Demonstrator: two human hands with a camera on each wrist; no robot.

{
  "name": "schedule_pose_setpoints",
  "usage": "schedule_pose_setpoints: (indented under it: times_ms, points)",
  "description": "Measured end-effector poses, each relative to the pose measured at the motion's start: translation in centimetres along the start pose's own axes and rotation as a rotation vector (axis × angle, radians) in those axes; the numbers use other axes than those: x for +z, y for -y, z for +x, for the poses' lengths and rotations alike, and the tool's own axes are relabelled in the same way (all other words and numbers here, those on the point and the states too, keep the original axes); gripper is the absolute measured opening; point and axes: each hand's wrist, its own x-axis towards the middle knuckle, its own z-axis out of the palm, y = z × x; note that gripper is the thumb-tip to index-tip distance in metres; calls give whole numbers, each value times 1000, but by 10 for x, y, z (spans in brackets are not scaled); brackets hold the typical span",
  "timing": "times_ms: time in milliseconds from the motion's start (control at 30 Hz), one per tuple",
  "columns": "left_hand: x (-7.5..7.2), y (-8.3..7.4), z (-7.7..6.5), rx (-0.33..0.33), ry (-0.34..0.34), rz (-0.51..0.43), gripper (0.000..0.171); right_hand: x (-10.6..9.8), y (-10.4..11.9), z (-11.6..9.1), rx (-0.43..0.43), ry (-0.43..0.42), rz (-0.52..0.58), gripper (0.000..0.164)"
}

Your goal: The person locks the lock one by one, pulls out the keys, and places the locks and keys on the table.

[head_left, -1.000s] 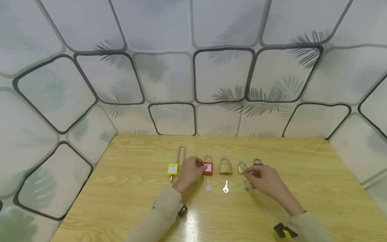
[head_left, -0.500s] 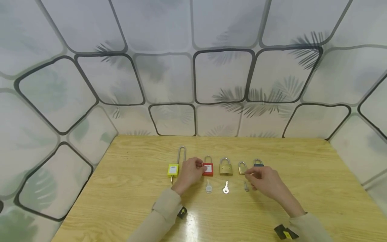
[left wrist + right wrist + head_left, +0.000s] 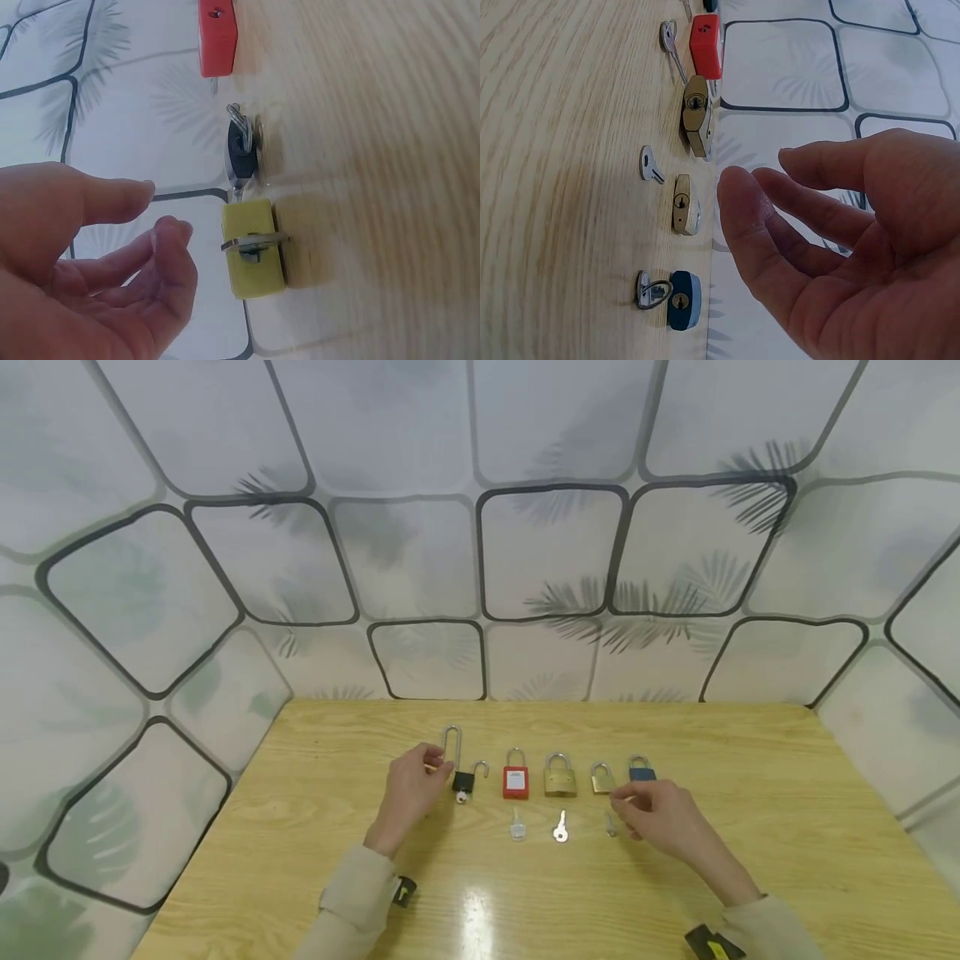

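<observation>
My left hand (image 3: 411, 789) hovers before the yellow padlock (image 3: 259, 281), thumb and bent fingers apart with nothing between them. A key (image 3: 244, 242) sticks out of that lock; in the head view the hand hides its body, leaving the long shackle (image 3: 459, 747) in sight. Just right of the fingertips lies a small black padlock (image 3: 465, 782), shackle swung free, key (image 3: 461, 797) in it. Over on the right, my right hand (image 3: 660, 814) hangs loosely curled and holds nothing, near the small brass padlock (image 3: 601, 783) and the blue padlock (image 3: 642, 773).
The row also has a red padlock (image 3: 515, 791) and a large brass padlock (image 3: 560, 783). In front lie a clear-headed key (image 3: 517, 830), a silver key (image 3: 560, 834) and a small key (image 3: 611, 827). A patterned wall (image 3: 540, 660) borders the wooden table (image 3: 555, 902).
My left hand has moved left, from beside the red padlock to the yellow one, uncovering the black padlock. The right hand has barely moved.
</observation>
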Motion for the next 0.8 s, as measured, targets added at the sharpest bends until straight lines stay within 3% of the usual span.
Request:
schedule_pose_setpoints:
  times_ms: [233, 367, 467, 800]
  points:
    - [14, -2, -3, 108, 82, 198, 23, 1, -4, 2, 3, -2, 9, 25]
    - [20, -11, -5, 192, 54, 346, 22, 1, -4, 2, -2, -4, 8, 24]
    - [22, -15, -6, 227, 24, 405, 28, 1, -4, 0, -4, -2, -1, 25]
    - [34, -17, -2, 157, 46, 479, 39, 0, -3, -1, 13, 6, -4, 24]
